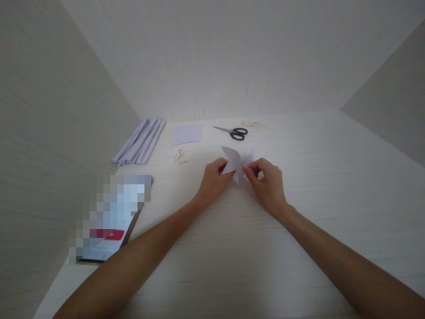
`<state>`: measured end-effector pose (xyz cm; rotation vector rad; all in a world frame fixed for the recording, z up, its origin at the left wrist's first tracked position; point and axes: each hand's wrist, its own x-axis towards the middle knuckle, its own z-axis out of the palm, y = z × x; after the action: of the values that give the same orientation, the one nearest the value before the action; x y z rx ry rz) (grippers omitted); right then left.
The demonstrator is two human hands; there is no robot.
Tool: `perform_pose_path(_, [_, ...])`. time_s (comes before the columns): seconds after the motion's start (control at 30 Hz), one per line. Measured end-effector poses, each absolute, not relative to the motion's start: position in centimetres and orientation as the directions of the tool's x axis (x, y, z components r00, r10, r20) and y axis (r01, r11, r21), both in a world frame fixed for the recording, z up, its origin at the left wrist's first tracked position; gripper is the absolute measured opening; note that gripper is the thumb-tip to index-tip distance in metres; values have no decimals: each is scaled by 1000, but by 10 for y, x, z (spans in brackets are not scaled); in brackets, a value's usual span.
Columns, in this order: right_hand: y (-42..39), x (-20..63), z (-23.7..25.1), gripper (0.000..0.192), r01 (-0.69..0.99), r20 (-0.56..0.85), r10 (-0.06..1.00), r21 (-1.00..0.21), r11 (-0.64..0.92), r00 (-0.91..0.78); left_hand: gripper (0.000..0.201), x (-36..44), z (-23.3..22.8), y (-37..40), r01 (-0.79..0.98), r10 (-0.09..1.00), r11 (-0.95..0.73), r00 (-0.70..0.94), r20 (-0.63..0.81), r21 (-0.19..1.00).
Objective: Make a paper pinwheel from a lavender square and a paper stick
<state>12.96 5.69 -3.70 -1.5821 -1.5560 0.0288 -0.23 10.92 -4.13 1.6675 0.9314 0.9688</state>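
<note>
A pale lilac paper piece with pointed, pinwheel-like blades (231, 160) was held above the middle of the white wood-grain counter (212, 257), toward the far edge. One side of it was gripped by the left hand (215, 180), its fingers closed on the paper. The paper's centre was pinched by the right hand (268, 185), with thumb and index finger nearly together; whether anything small was gripped there too could not be told. Near the far edge were laid black-handled metal scissors (235, 133), a flat pale lilac paper sheet (186, 134) and, just in front of the sheet, small thin tan-and-white pieces (179, 156). Rolled pale lilac paper tubes (141, 142) were bundled at the far left corner. By the left edge, a lit-screen device (114, 235) was partly obscured by pixelation.
</note>
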Motion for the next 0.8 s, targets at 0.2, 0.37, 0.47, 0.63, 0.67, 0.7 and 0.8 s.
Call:
perform_pose_path(0.2, [56, 129, -37, 16, 804, 526, 829, -568, 176, 191, 8, -1, -40, 108, 187, 909, -271, 373, 187, 944])
perform_pose_path(0.37, [56, 128, -37, 11, 852, 586, 802, -475, 223, 117, 7, 0, -40, 108, 219, 913, -277, 363, 185, 936])
perform_pose_path(0.47, [55, 127, -37, 11, 866, 608, 791, -431, 253, 70, 6, 0, -38, 107, 244, 913, -288, 361, 189, 926])
perform_pose_path(0.63, [54, 126, -37, 12, 826, 590, 802, -495, 269, 92, 8, 1, -36, 107, 272, 915, -292, 358, 185, 917])
perform_pose_path(0.67, [54, 126, -37, 12, 814, 587, 804, -512, 275, 98, 8, 1, -36, 107, 273, 916, -291, 356, 185, 917])
perform_pose_path(0.7, [54, 126, -37, 12, 804, 587, 804, -522, 284, 98, 8, 1, -36, 107, 275, 916, -292, 357, 185, 916])
perform_pose_path(0.8, [53, 125, -36, 12, 789, 588, 804, -535, 303, 91, 7, 1, -37, 107, 277, 912, -298, 364, 187, 914])
